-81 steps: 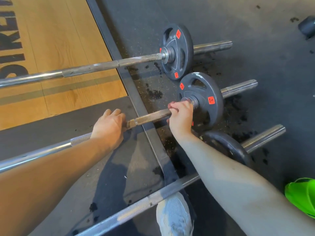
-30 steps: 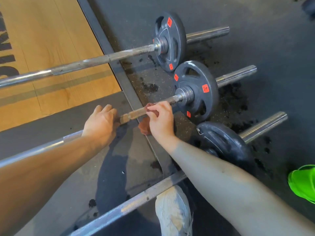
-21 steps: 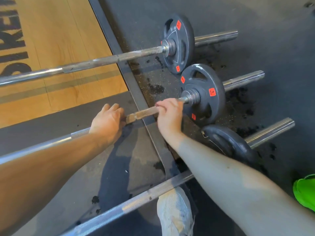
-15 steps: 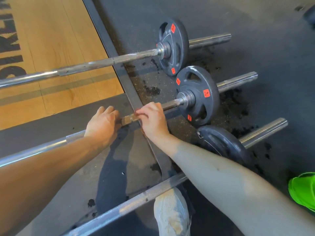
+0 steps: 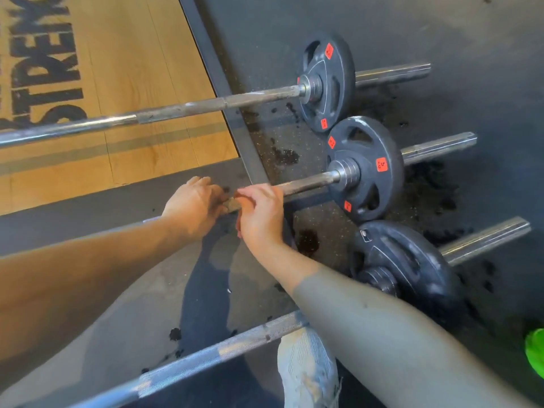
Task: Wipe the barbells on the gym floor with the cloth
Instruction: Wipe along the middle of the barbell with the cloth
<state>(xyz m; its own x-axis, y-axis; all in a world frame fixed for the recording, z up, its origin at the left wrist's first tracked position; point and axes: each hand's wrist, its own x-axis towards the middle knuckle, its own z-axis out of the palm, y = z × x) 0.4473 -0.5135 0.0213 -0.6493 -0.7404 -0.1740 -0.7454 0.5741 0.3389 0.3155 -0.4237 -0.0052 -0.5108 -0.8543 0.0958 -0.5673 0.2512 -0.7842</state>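
The left hand (image 5: 194,206) and right hand (image 5: 260,216) hide part of the middle barbell (image 5: 306,184); the edge crops a green object (image 5: 535,353).

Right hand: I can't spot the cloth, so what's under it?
Only the middle barbell's rusty steel bar emerges from under the right hand; any cloth there is covered by the fingers.

Black plates (image 5: 365,169), orange stickers (image 5: 381,164)

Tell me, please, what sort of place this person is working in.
Most likely a gym's weightlifting area: three barbells lie side by side, each carrying a dark weight plate, on black rubber flooring beside a wooden lifting platform with printed lettering.
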